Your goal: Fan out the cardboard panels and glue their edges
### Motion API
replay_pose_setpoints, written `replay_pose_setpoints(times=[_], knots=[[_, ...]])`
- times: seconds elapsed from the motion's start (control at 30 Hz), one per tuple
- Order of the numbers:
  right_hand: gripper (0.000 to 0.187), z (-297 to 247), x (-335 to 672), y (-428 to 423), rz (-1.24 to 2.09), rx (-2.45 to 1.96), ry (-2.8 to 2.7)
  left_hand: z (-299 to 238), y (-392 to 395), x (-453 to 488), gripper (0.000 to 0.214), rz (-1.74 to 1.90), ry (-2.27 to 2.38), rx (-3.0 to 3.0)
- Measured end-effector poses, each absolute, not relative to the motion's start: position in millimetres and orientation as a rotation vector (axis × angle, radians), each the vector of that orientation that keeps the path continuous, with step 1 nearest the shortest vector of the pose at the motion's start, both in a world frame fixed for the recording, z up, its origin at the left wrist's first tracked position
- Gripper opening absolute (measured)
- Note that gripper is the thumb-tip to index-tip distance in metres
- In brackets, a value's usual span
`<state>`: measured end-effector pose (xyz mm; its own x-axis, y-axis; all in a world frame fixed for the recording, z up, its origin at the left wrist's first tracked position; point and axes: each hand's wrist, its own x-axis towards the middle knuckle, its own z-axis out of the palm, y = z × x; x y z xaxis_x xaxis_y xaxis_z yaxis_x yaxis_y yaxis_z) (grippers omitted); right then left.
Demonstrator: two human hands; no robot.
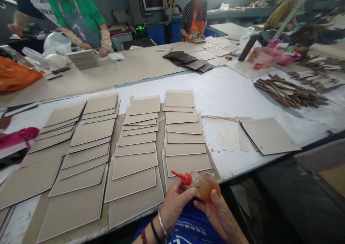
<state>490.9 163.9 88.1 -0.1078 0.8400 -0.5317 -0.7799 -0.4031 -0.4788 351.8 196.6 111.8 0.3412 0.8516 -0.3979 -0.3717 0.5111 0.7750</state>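
Note:
Both my hands are closed around a squeeze bottle with a red pointed nozzle and amber liquid inside. It lies tilted, its nozzle pointing left, just in front of the table's near edge. My left hand grips it near the red cap, with bracelets at the wrist. My right hand holds its rounded base. Beyond the bottle, beige rectangular boards lie in overlapping columns. More columns of these boards stretch to the left.
A small stack of boards sits at the right near the edge. Behind it lies a heap of brown strips. Dark sheets are fanned out farther back. Co-workers stand across the table, and an orange bag is far left.

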Motion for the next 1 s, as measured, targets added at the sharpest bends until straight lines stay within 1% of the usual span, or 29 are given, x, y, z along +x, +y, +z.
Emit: replay_pose_setpoints(times=[0.07,0.17,0.23,0.3,0.37,0.47,0.53,0.6,0.7,0.87,1.0], knots=[[0.060,95,481,159,1.770,-0.949,-0.092,111,192,345,0.053,0.864,0.877,0.637],[0.047,103,469,150,1.744,-1.057,-0.100,105,184,335,0.057,0.830,0.824,0.656],[0.043,105,466,142,1.664,-1.139,-0.152,96,178,325,0.060,0.743,0.808,0.754],[0.047,104,468,131,1.512,-1.244,-0.194,84,170,310,0.056,0.603,0.893,0.955],[0.054,101,473,120,1.326,-1.380,-0.215,68,161,291,0.045,0.476,1.046,1.219],[0.068,94,480,106,1.084,-1.576,-0.294,44,150,259,0.026,0.409,1.184,1.668],[0.075,88,481,102,0.983,-1.706,-0.417,30,148,240,0.022,0.426,1.189,1.952],[0.076,81,479,102,0.910,-1.824,-0.584,19,148,229,0.024,0.519,1.174,2.194],[0.071,75,472,106,0.835,-1.916,-0.835,7,152,223,0.030,0.664,1.169,2.456],[0.064,71,459,115,0.804,-1.904,-1.045,-6,154,227,0.036,0.590,1.204,2.614],[0.062,67,454,122,0.761,-1.899,-1.104,-10,152,227,0.036,0.554,1.218,2.619]])
